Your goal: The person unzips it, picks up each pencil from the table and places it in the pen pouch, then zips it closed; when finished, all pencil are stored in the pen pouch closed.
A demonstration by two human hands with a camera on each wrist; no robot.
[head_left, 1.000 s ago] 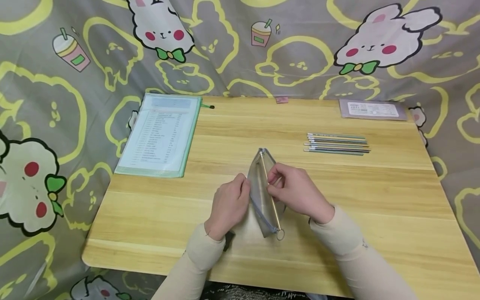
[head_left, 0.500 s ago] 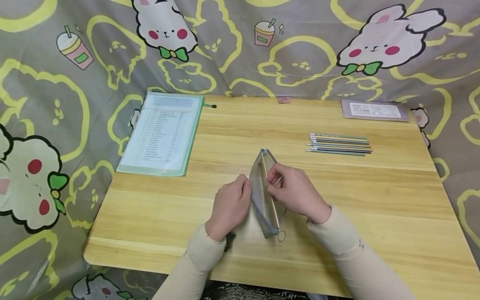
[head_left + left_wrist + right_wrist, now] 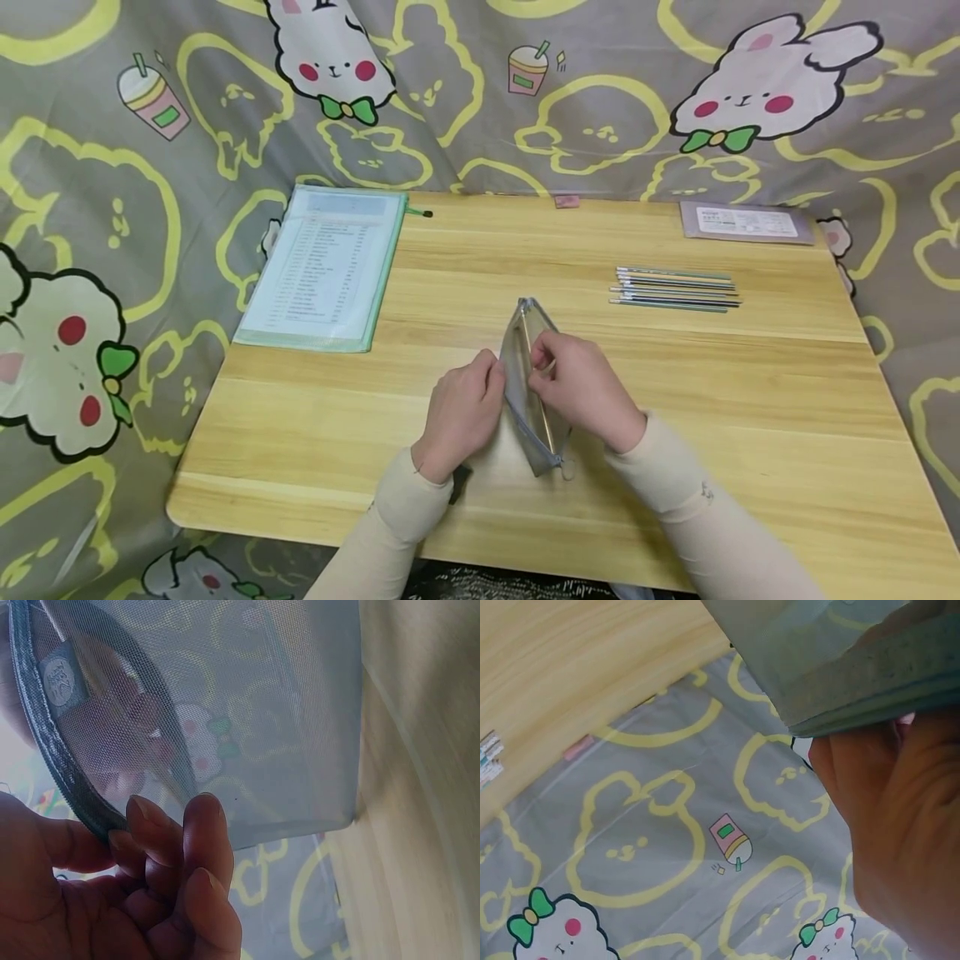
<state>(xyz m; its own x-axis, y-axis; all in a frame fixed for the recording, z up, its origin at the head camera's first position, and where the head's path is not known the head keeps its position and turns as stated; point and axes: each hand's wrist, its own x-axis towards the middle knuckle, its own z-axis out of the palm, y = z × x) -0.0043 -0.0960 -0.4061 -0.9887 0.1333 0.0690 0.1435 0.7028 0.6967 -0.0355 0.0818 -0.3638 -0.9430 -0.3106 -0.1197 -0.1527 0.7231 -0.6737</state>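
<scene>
A grey mesh zip pouch (image 3: 537, 457) stands unzipped over the table, its mouth spread and a ring at the near end of the zip. My left hand (image 3: 463, 404) pinches its left edge near the zip. Between thumb and fingertips, my right hand (image 3: 583, 385) holds a slim gold-coloured pencil (image 3: 546, 425) lengthwise within the mouth. Through the mesh in the left wrist view, the pencil and the right fingers show behind the pouch wall (image 3: 300, 735). The right wrist view has the pouch (image 3: 802, 667) above the right hand (image 3: 900, 817), whose fingertips are hidden.
Several pencils (image 3: 675, 290) lie in a row at the right. A document folder (image 3: 318, 271) with green edging is at the left, a purple packet (image 3: 746, 222) at the back right. A small pink eraser-like block (image 3: 567, 201) sits by the patterned curtain (image 3: 480, 108).
My right hand has shifted slightly left, and the pencil sits lower in the pouch mouth. The left hand keeps its grip on the pouch edge.
</scene>
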